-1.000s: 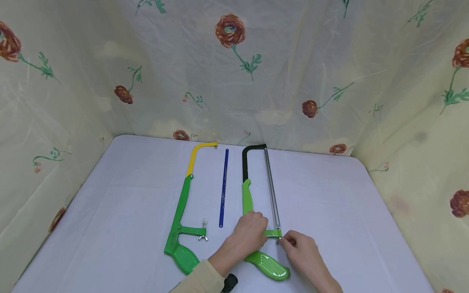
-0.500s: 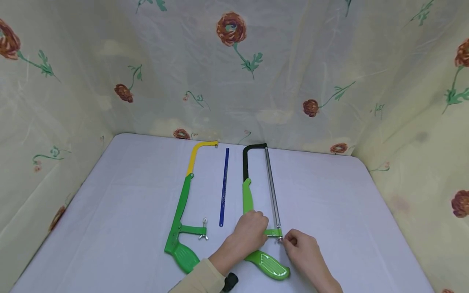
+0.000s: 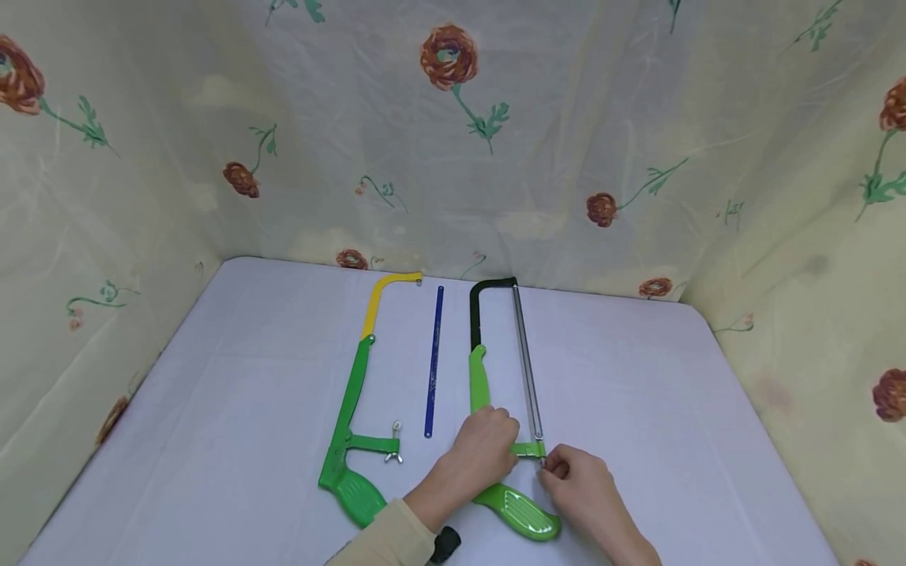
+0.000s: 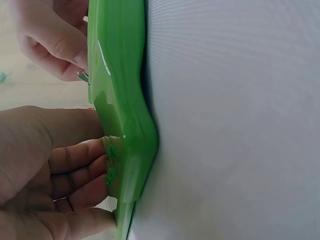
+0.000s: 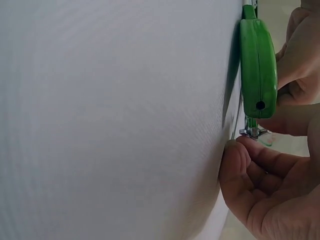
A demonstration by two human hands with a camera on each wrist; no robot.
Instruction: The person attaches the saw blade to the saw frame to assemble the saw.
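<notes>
A hacksaw (image 3: 478,385) with a light green handle and black front frame lies on the table, its grey blade (image 3: 526,358) strung along the right side. My left hand (image 3: 484,444) grips its green frame just above the handle; in the left wrist view, thumb and fingers (image 4: 75,185) hold the frame's edge. Beside the blade's near end, my right hand (image 3: 582,479) has curled fingers at the wing nut (image 5: 254,132). The right wrist view has the index fingertip against the nut and the thumb close by; the head view mostly hides the nut.
Left of the held saw lies a blue hacksaw blade (image 3: 434,362). Farther left is a second hacksaw (image 3: 348,405), green and yellow, without a blade, its wing nut (image 3: 393,457) at the near end. Flowered cloth (image 3: 524,157) hangs round the white table (image 3: 233,377).
The right fingers shift slightly about the wing nut; half a second ago it showed more plainly, and now they cover it again. The left hand and saw stay put.
</notes>
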